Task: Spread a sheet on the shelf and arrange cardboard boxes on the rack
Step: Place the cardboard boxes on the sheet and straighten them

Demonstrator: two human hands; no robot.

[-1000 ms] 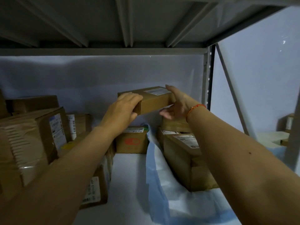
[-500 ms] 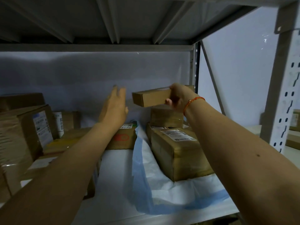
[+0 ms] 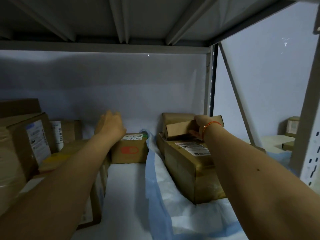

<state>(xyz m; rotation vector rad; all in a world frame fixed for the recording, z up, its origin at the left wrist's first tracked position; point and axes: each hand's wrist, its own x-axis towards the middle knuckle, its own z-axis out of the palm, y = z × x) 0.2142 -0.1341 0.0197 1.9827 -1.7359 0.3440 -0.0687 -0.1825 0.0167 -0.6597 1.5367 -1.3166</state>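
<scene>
My right hand (image 3: 199, 126) grips a small flat cardboard box (image 3: 178, 129) and holds it against the stack at the right of the shelf. Under it lies a large labelled box (image 3: 190, 163), and behind it another brown box (image 3: 176, 116). My left hand (image 3: 110, 125) hovers with loosely curled fingers, holding nothing, above a box with a red mark (image 3: 129, 150) at the back. A white and blue sheet (image 3: 161, 187) covers the shelf, bunched in a fold between the two groups of boxes.
Several cardboard boxes (image 3: 31, 141) crowd the left side of the shelf. The upper shelf's metal beams (image 3: 121, 19) hang close overhead. A perforated rack post (image 3: 311, 135) stands at right, with more boxes (image 3: 292, 126) beyond it.
My right hand has carried the small box down and to the right onto the stack. My left hand let go of it and stays over the back boxes.
</scene>
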